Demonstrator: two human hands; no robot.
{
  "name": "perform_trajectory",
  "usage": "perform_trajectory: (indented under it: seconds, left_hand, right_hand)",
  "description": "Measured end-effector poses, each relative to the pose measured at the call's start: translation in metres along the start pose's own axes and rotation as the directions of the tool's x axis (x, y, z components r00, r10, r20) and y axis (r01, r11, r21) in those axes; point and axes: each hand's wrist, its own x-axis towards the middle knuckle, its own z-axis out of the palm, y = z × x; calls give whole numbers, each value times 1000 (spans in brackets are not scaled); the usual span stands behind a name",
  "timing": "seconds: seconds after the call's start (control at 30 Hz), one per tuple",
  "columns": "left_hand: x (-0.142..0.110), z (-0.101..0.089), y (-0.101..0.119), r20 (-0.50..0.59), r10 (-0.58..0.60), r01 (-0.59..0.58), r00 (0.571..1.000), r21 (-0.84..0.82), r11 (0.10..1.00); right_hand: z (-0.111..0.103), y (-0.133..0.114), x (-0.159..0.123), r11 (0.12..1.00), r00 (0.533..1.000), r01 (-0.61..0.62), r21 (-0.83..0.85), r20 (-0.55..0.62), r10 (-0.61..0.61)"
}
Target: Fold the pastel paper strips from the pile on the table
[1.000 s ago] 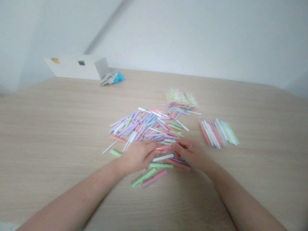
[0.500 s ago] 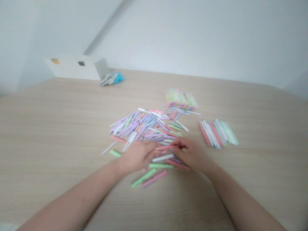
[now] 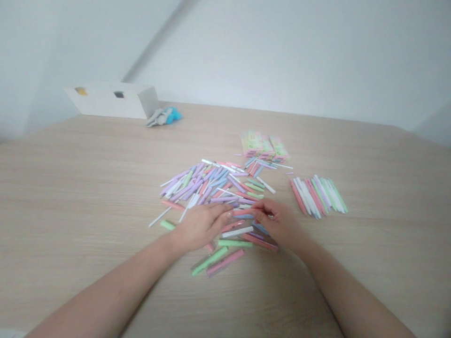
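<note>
My left hand (image 3: 200, 226) rests low over the near side of a loose pile of slim pastel sticks (image 3: 197, 183), its thumb and fingertips closed at the left end of a coral-pink stick (image 3: 243, 212). The other end of that stick is pinched between the thumb and fingers of my right hand (image 3: 278, 220). It lies level between both hands. Just below are a white stick (image 3: 237, 232), a green stick (image 3: 235, 243) and a pink stick (image 3: 225, 263). Some sticks seem to have clear sleeves. My hands cover part of the pile.
Right of the pile lies a neat row of similar sticks (image 3: 319, 196). Behind it are stacked packets in pink and green (image 3: 264, 144). A white box (image 3: 112, 101) stands at the back left, beside a grey and blue crumpled cloth-like item (image 3: 164, 116). The wooden table (image 3: 88, 188) meets a wall.
The coral-pink stick between my hands has risen slightly in view, and another pink stick shows below it. Both hands stay in nearly the same place. The row and packets look unchanged.
</note>
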Motion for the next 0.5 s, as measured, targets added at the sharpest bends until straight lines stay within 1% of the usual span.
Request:
perform_trajectory:
  seconds: [0.07,0.13,0.23,0.3,0.5]
  left_hand:
    - [1,-1,0,17,-51,52,999,-45,998]
    - [2,-2,-1,15,-70,71,997,-102,992]
    - [2,-1,-2,-29,-59,52,998,-191,980]
    - [2,0,-3,-56,-47,33,997,-220,975]
    - [1,4,-6,-126,23,-46,992,-183,982]
  right_hand:
    - [-3,1,1,1000,1000,18,-1,-24,-18]
    - [-5,1,2,1000,999,28,-8,-36,-28]
    - [-5,0,2,1000,999,29,-2,-39,-29]
    - [-4,-1,1,1000,999,21,8,-35,-21]
    - [2,5,0,998,998,-52,19,-20,53]
